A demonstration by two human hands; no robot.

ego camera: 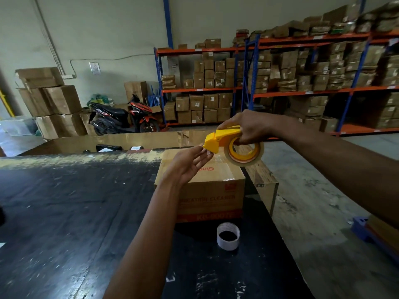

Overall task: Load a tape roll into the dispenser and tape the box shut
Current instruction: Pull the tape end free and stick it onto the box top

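My right hand [248,128] grips a yellow tape dispenser [220,140] above the far end of a closed cardboard box [211,190]. A roll of clear tape [257,157] sits in the dispenser on a yellow hub. My left hand [187,164] reaches up to the dispenser's mouth, its fingertips pinching the loose end of the tape there. The box stands on a black table [64,212], with red print on its top and front. An empty white tape core [228,235] stands on the table in front of the box.
A large open carton [121,140] lies behind the table. Beyond it stand a parked scooter [123,117], stacked boxes [49,100] at the left and shelving racks [302,83] full of cartons. A blue pallet [371,231] sits on the floor at the right.
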